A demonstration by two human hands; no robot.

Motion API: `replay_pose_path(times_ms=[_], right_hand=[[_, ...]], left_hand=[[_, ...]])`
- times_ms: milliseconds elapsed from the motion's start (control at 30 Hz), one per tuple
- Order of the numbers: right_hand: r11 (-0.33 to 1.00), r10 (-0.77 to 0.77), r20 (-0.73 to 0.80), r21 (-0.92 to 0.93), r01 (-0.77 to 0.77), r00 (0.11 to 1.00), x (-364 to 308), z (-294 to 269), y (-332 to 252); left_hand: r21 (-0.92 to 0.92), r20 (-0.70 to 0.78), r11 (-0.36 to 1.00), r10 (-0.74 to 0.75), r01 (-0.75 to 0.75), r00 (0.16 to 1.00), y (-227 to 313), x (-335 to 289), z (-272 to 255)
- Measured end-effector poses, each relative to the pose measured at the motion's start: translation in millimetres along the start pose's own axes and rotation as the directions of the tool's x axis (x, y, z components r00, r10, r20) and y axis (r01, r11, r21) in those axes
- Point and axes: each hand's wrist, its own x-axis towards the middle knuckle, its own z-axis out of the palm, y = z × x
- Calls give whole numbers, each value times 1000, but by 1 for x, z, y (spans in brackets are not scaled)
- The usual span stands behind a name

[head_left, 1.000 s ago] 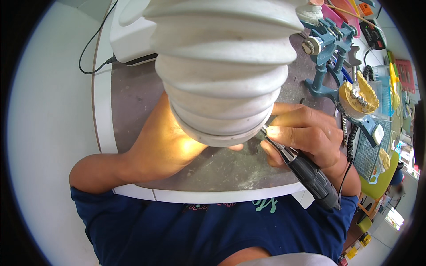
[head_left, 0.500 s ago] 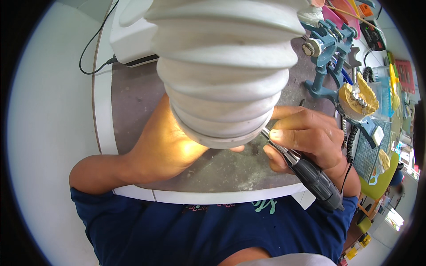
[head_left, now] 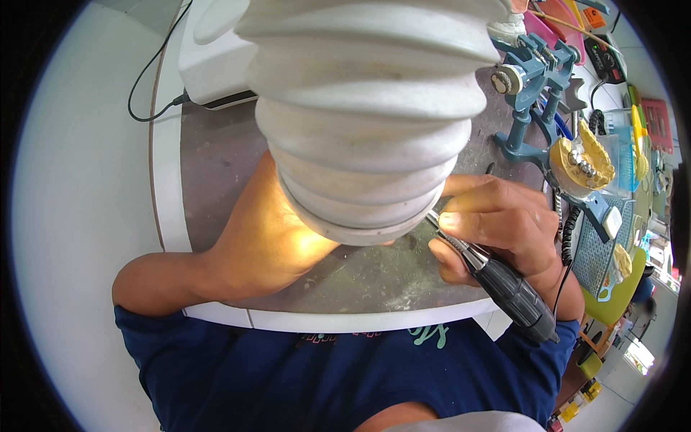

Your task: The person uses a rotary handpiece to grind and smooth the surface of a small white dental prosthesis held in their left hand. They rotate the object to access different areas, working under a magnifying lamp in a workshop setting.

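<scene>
Hose (head_left: 367, 122): hanging over the tabletop (head_left: 371, 284), perhaps set close to draw dust.
Left hand (head_left: 281, 230): lit, fingers hidden by the hose; I cannot tell whether it is closed or holding anything.
Drill (head_left: 512, 291): gripped pen-like in my right hand (head_left: 500, 219) near its slim front, probably for control.

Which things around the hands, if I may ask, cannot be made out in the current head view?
All in the head view:
- Left hand: most fingers, and whatever it may hold, are hidden by the white hose.
- Handpiece in the right hand: its tip is hidden behind the hose.
- Hose: upper end cut off by the top edge.
- Yellow things, lower right: too small to identify.
</scene>
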Motion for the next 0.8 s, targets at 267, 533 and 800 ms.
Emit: replay_pose_path(times_ms=[267, 533, 800], right_hand=[[1000, -4, 11, 2, 4, 1000, 1, 0, 1], [999, 16, -12, 33, -15, 1000, -1, -2, -1], [999, 22, 29, 34, -23, 999, 1, -3, -1]], left_hand=[[-172, 65, 967, -179, 188, 982, 18, 2, 6], [-86, -3, 992, -96, 95, 995, 2, 1, 1], [182, 44, 980, 74, -81, 996, 9, 1, 0]])
